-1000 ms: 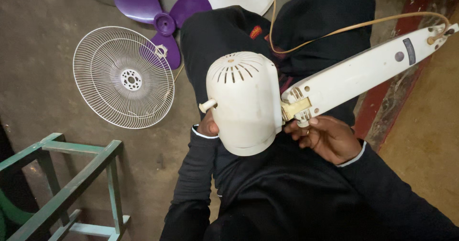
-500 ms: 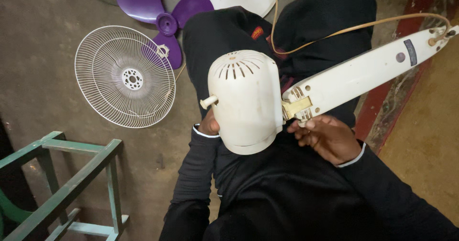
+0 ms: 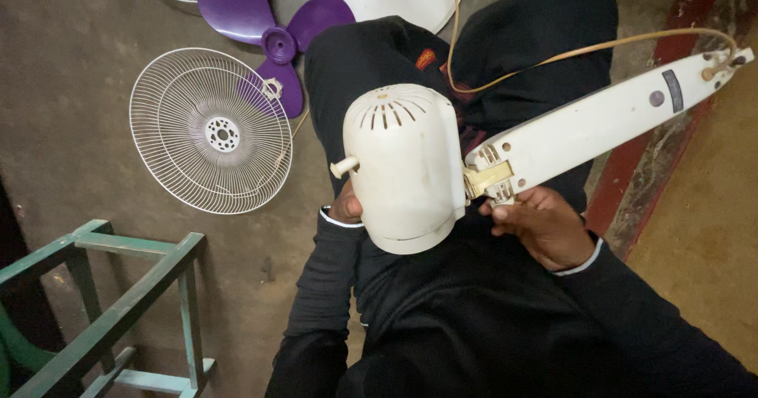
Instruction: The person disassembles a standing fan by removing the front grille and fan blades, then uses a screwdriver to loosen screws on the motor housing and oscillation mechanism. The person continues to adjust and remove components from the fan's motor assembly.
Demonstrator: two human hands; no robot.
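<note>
Fan motor housing on lap — stand column runs up-right. Right hand pinches the neck joint; left hand behind housing, grip unclear.

A: Which surfaces are plastic?

B: The cream domed plastic motor housing, smooth and faintly glossy, slightly yellowed; the long white plastic fan stem, smooth and matt; the purple plastic fan blade, glossy.

A: And the others?

B: The round white wire fan guard looks like coated metal. The green frame shows worn, matt paint. The grey concrete floor is rough and stained. The sleeves are dark matt cloth.
</note>
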